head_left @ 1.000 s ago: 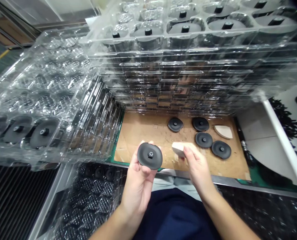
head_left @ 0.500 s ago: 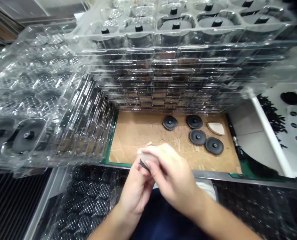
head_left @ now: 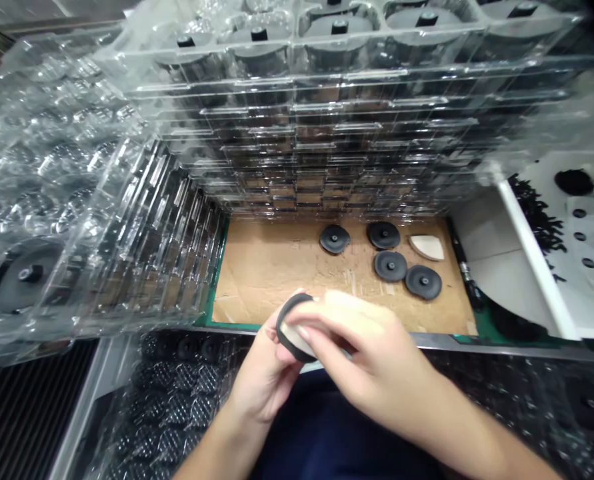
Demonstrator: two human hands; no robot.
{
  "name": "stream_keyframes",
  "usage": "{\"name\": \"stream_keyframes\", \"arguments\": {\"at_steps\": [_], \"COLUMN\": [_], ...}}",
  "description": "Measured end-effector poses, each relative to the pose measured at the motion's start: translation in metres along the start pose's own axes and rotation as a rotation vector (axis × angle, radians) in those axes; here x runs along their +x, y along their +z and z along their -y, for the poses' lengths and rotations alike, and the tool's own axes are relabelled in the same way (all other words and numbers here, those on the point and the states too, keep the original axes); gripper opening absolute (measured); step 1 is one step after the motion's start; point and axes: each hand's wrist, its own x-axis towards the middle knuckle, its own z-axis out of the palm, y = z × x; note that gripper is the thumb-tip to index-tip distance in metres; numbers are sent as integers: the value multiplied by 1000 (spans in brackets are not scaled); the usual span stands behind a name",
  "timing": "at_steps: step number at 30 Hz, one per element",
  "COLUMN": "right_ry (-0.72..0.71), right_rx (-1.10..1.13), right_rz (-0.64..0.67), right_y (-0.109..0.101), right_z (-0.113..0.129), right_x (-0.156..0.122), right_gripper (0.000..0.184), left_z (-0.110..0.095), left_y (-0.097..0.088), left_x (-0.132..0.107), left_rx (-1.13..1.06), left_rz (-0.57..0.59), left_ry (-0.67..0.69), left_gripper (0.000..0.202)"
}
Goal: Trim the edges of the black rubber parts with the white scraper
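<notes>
My left hand (head_left: 263,377) is closed around the edge of a black rounded disc (head_left: 282,321), tilted up above the front edge of the bench. My right hand (head_left: 371,343) pinches a pale beige pad (head_left: 295,338) against the disc's inner face; its fingers hide part of both. Beyond my hands, several similar black discs (head_left: 391,266), each with a small stub in its centre, lie on a cardboard sheet (head_left: 261,267). A beige wedge-shaped piece (head_left: 427,247) rests beside them.
Tall stacks of clear plastic trays (head_left: 307,127) stand behind the cardboard and on the left (head_left: 127,220). Discs sit in the upper trays. At right are a white panel (head_left: 537,253), a dark pen-like tool (head_left: 469,277) and small black parts (head_left: 537,213). More trays (head_left: 171,400) lie below the bench edge.
The disc has turned so its inner face shows, with the beige pad now visible against it. My right hand has shifted slightly right and down. The whole view has moved a little.
</notes>
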Motion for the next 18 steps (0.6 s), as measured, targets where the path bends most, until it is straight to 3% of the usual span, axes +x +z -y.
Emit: {"name": "stream_keyframes", "arguments": {"at_steps": [2, 4, 7, 11, 13, 15, 17, 18], "right_ry": [-86, -124, -20, 70, -38, -264, -404, -393], "right_rx": [-18, 29, 57, -212, -356, -355, -216, -162], "right_rz": [-117, -81, 86, -42, -131, -149, -52, -1], "right_y": [2, 0, -12, -24, -21, -18, -16, -16], "right_z": [1, 2, 1, -5, -10, -15, -20, -20], "right_x": [2, -1, -13, -19, -11, -1, 8, 10], "right_gripper": [22, 22, 17, 16, 17, 22, 26, 26], "left_z": [1, 1, -1, 0, 0, -1, -2, -3], "left_y": [3, 4, 3, 5, 8, 9, 7, 6], "left_x": [0, 0, -1, 0, 0, -2, -4, -5], "left_rx": [-1, -3, -29, -69, -76, -70, -35, -14], "left_rz": [54, 67, 42, 44, 60, 94, 126, 132], "left_ry": [3, 0, -17, -19, -1, -2, -9, -22], "left_gripper": [40, 32, 46, 57, 49, 35, 28, 29]}}
